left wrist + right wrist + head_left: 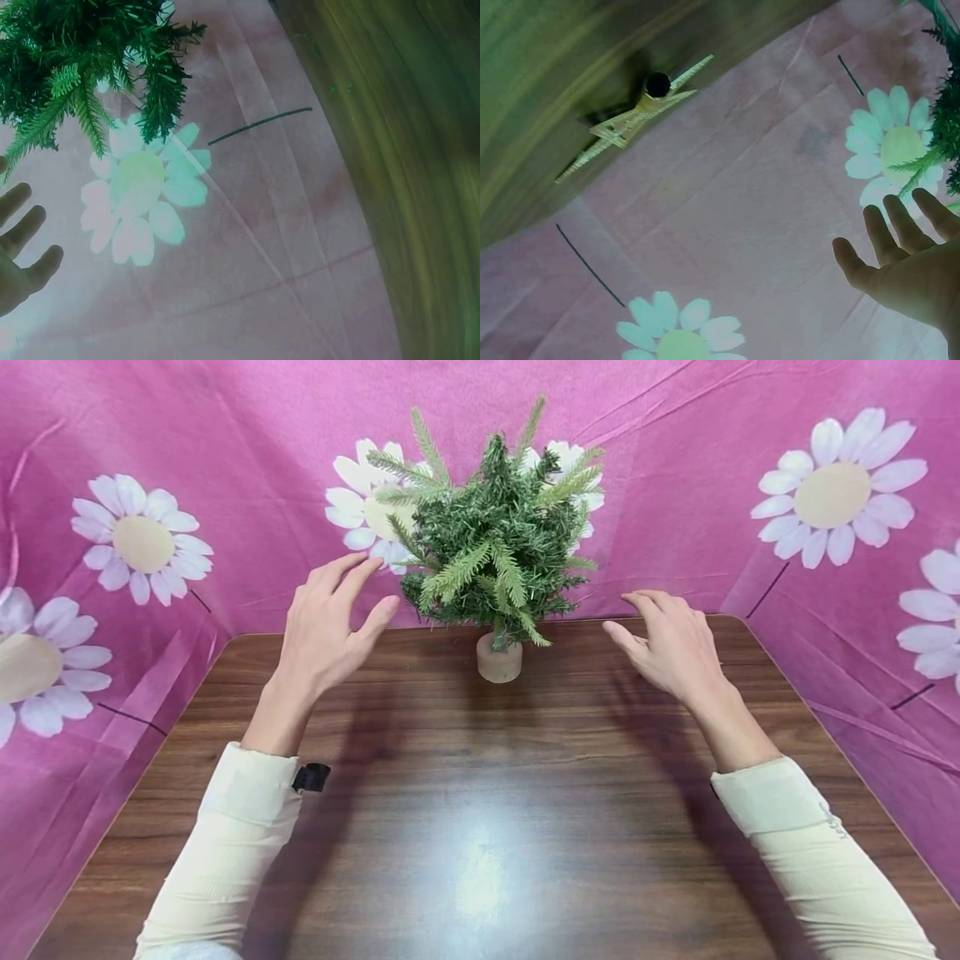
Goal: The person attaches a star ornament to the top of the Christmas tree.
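One small green tree (495,518) on a pale round base (499,662) is standing upright at upper centre. Left hand (326,618) and right hand (671,639) are flanking it, fingers loosely parted, holding nothing. One gold star (622,127) is resting upper left in the right-wrist view, on the brown table (465,760).

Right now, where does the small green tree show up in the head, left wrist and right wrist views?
Head: the green tree stands upper middle, between the left hand and right hand.
Left wrist: top left corner, cut off by the frame.
Right wrist: only a strip, upper right edge.
Shared landmark: the pink cloth with white flowers.
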Motion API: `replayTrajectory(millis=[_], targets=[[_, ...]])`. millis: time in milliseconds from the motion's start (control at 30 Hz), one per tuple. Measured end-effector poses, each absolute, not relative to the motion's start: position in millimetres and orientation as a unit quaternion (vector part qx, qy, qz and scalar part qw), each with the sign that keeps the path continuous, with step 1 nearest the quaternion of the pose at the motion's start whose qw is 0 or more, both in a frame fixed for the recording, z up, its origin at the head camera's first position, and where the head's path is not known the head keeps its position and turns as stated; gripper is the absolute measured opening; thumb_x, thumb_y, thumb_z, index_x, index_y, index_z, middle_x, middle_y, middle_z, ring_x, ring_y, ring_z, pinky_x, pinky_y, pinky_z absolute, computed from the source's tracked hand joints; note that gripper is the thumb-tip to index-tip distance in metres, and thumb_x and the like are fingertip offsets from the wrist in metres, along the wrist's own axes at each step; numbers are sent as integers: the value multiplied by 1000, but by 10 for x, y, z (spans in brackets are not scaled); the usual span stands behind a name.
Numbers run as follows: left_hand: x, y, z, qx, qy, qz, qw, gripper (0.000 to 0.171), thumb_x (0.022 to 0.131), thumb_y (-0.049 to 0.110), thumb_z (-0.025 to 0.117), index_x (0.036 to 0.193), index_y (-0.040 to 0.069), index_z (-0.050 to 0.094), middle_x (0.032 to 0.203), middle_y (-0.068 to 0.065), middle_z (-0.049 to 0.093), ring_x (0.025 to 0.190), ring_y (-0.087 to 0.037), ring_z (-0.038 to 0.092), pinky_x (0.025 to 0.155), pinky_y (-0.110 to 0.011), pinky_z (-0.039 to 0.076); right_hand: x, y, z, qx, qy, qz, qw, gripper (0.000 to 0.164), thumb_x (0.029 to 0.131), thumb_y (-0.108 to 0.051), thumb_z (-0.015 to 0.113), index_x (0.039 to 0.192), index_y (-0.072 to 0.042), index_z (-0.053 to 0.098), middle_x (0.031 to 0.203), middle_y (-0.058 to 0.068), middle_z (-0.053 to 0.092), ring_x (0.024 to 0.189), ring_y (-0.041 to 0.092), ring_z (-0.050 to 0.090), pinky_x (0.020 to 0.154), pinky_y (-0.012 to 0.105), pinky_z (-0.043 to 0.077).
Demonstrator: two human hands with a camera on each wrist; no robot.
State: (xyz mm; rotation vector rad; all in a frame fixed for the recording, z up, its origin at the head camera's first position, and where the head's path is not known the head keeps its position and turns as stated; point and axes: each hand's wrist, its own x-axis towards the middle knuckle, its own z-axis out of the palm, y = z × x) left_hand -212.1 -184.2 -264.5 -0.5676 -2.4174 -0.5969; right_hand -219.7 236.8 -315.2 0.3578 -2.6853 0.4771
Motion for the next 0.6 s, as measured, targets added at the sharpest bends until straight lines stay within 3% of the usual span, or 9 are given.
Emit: replayTrajectory(millis=[200, 400, 600], targets=[[-2146, -1778, -2633, -230, -888, -230, 325, 54, 95, 48, 59, 136, 13, 65, 142, -9, 59, 130, -32, 50, 97, -56, 41, -2204, 2443, -3246, 120, -958, 185, 184, 56, 102, -46, 56, 139, -3, 57, 139, 24, 57, 125, 51, 49, 94, 66, 38], [-2205, -1690, -2627, -252, -852, -255, 382, 40, 96, 35, 65, 123, 7, 72, 128, -11, 66, 119, -32, 57, 91, -54, 44, -2228, 2543, -3301, 128, -960, 183, 171, 56, 102, -46, 56, 136, -2, 58, 133, 27, 59, 121, 49, 52, 90, 66, 40], [-2269, -1614, -2611, -270, -827, -272, 411, 37, 96, 30, 67, 120, 3, 73, 123, -14, 67, 114, -33, 58, 95, -49, 46, -2254, 2644, -3349, 128, -962, 187, 149, 58, 102, -47, 54, 138, -1, 57, 133, 27, 59, 124, 48, 50, 90, 67, 38]])
